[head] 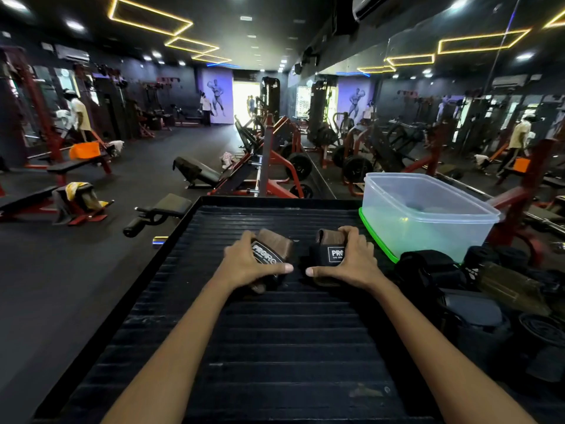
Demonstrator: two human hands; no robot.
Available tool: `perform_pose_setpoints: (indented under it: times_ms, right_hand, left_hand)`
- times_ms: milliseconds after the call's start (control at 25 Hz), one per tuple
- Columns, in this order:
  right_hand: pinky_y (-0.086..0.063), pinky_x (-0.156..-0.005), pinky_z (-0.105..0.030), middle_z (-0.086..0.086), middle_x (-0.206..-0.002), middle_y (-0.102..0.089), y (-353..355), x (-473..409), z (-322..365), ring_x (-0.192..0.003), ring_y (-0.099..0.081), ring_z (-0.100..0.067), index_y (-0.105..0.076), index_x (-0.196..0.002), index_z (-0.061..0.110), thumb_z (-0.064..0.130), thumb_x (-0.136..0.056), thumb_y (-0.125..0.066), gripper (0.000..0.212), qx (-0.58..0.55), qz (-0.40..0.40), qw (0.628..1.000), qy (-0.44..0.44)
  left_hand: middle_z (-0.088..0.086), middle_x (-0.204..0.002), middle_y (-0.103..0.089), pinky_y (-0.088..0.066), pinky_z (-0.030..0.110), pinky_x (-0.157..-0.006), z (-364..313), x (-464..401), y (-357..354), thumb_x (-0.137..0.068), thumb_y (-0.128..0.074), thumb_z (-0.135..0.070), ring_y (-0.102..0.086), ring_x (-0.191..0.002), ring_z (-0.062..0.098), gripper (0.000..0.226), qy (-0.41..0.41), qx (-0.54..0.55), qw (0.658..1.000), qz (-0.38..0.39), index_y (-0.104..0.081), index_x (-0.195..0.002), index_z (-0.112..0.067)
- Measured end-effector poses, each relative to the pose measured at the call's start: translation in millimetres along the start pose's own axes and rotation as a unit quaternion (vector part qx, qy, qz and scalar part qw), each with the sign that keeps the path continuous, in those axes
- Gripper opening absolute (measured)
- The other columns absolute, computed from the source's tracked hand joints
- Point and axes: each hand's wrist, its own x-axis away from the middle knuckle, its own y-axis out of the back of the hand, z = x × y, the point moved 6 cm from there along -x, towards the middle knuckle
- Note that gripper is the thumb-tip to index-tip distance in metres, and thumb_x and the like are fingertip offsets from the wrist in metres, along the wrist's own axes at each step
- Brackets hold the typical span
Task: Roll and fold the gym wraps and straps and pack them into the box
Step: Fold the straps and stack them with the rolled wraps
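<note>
A black ribbed platform (275,332) fills the foreground of a dark gym lit by yellow rectangular ceiling lights (149,16). Red-framed weight machines (275,166) and benches are seen beyond the platform's far edge, and a mirrored wall (443,117) runs along its right side. On the platform's far right corner a clear plastic box (428,209) is set on a green lid (376,237). Just near of the box, a heap of dark wraps and straps (458,286) is piled along the platform's right edge.

Near the platform's middle, left of the box, two folded brown-and-black wrist straps are held side by side, slightly apart. The left strap (272,249), with a white logo on a black band, is gripped by the left hand (247,261), fingers curled over it and thumb pressed beneath. The right strap (328,252), bearing a square white-lettered label, is clamped likewise by the right hand (351,258).
</note>
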Motion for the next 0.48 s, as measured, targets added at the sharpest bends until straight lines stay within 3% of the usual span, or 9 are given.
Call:
perform_pose_setpoints:
  times_ms: [40,120,200,320,400,480]
  right_hand:
    - [-0.036,-0.105,-0.045,0.000,-0.124,-0.035,-1.7,0.3,-1.5,-0.120,-0.033,-0.020,-0.028,-0.134,0.029,0.070,-0.044,-0.082,0.113,-0.014,0.015,1.000,-0.016]
    - [-0.038,-0.107,-0.042,-0.001,-0.124,-0.036,-6.6,0.8,-0.4,-0.122,-0.039,-0.022,-0.033,-0.132,0.028,0.072,-0.043,-0.082,0.110,-0.045,0.044,0.998,-0.017]
    - [-0.043,-0.103,-0.038,0.000,-0.121,-0.038,-11.4,3.3,3.1,-0.115,-0.047,-0.018,-0.036,-0.124,0.027,0.068,-0.044,-0.084,0.102,-0.085,0.063,0.994,-0.001]
    - [-0.050,-0.091,-0.029,0.001,-0.119,-0.052,-12.7,5.1,4.2,-0.103,-0.057,-0.010,-0.035,-0.118,0.023,0.055,-0.058,-0.085,0.084,-0.205,0.092,0.974,-0.021]
    - [-0.050,-0.087,-0.029,0.002,-0.113,-0.060,-13.3,4.4,1.5,-0.099,-0.060,-0.010,-0.039,-0.115,0.022,0.053,-0.061,-0.084,0.077,-0.242,0.080,0.965,-0.055]
    - [-0.048,-0.082,-0.026,0.004,-0.109,-0.061,-14.0,6.9,2.6,-0.096,-0.060,-0.010,-0.044,-0.111,0.020,0.053,-0.061,-0.084,0.073,-0.232,0.036,0.969,-0.075]
  left_hand:
    - [0.000,-0.116,-0.053,-0.053,0.038,-0.087,6.7,-2.4,6.7,-0.037,-0.079,-0.075,-0.055,-0.107,0.020,0.098,0.009,0.007,0.999,-0.050,-0.044,-0.115,-0.026]
    - [0.002,-0.122,-0.045,-0.048,0.042,-0.097,12.7,-3.3,7.3,-0.049,-0.079,-0.070,-0.050,-0.114,0.022,0.098,0.025,0.052,0.996,-0.067,-0.041,-0.125,-0.022]
    - [0.003,-0.124,-0.040,-0.045,0.036,-0.099,8.9,-1.1,-2.2,-0.068,-0.078,-0.054,-0.048,-0.116,0.020,0.079,0.034,0.083,0.996,-0.027,-0.039,-0.127,-0.019]
    - [0.000,-0.127,-0.033,-0.038,0.033,-0.103,3.5,-1.4,-12.6,-0.084,-0.065,-0.048,-0.041,-0.123,0.018,0.059,0.032,0.096,0.994,0.030,-0.035,-0.128,-0.023]
    - [-0.004,-0.132,-0.030,-0.032,0.033,-0.107,3.9,-2.9,-12.8,-0.090,-0.057,-0.048,-0.034,-0.124,0.012,0.063,0.030,0.115,0.991,0.063,-0.027,-0.142,-0.029]
    - [-0.004,-0.133,-0.044,-0.045,0.028,-0.099,4.6,-1.4,-13.3,-0.090,-0.059,-0.047,-0.046,-0.119,0.010,0.063,0.030,0.171,0.982,0.078,-0.028,-0.142,-0.029]
